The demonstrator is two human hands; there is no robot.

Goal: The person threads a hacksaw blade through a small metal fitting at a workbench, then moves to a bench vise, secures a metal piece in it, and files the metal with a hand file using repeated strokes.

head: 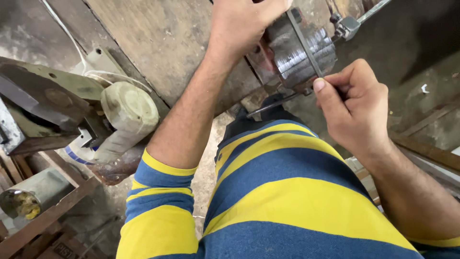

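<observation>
My left hand [242, 24] is clamped over the top of a dark grey metal cylinder [299, 55] mounted at the edge of a worn wooden bench [163, 43]. My right hand [352, 108] pinches the lower end of a thin flat metal strip [303, 41] that lies diagonally across the cylinder's ridged face. A thin metal rod [270, 105] sticks out below the cylinder.
A pale wooden mallet-like block [127, 115] and a rusty machine part [43, 103] sit at the left. A metal tube [33, 194] lies on a wooden rack at the lower left. A metal fitting with a rod [352, 24] is at the top right. My striped shirt fills the bottom.
</observation>
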